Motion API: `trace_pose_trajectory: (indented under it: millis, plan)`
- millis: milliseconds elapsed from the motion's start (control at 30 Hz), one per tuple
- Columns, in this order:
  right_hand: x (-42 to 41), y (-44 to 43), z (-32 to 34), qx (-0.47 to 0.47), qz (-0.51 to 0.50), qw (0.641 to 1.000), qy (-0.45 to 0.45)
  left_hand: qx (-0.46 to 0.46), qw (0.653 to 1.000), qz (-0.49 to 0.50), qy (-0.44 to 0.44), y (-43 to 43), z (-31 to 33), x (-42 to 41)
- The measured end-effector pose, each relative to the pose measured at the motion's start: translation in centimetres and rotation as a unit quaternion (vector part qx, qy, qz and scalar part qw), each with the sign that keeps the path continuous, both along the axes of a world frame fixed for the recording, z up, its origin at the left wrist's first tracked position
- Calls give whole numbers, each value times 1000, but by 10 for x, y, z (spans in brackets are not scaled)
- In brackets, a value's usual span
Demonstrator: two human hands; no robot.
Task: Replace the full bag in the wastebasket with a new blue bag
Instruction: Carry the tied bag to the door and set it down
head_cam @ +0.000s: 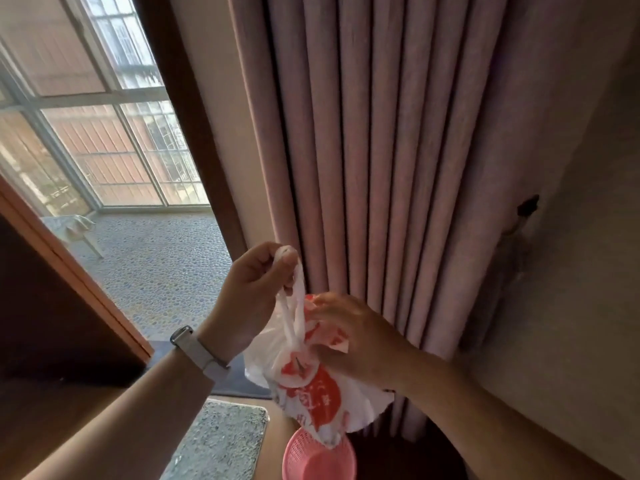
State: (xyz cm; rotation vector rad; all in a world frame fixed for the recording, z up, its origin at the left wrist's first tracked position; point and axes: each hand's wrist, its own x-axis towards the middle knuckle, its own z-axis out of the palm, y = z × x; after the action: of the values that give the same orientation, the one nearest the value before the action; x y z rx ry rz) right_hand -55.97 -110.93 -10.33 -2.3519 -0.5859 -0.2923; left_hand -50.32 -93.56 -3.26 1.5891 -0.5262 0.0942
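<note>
Head view: left hand (252, 296) curls round a handle loop of the full white plastic bag with red print (311, 396), held above the round pink plastic mesh wastebasket (318, 462). The right hand (360, 337) pinches the bag's gathered neck with curled fingers

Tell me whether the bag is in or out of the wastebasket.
Out: left hand and right hand hold the bag above the wastebasket.

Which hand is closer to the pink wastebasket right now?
Right. The right hand grips the bag above the wastebasket; the left hand holds its handles higher up.
</note>
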Motion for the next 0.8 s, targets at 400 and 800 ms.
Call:
trace_pose_trajectory:
  millis: [400,800]
  plan:
    - [43,133,-6,-47,34,996,-72,-59,998,10,-23,135,16,12]
    - [95,360,-23,-32,116,989,-83,-112,989,97,0,366,-5,32]
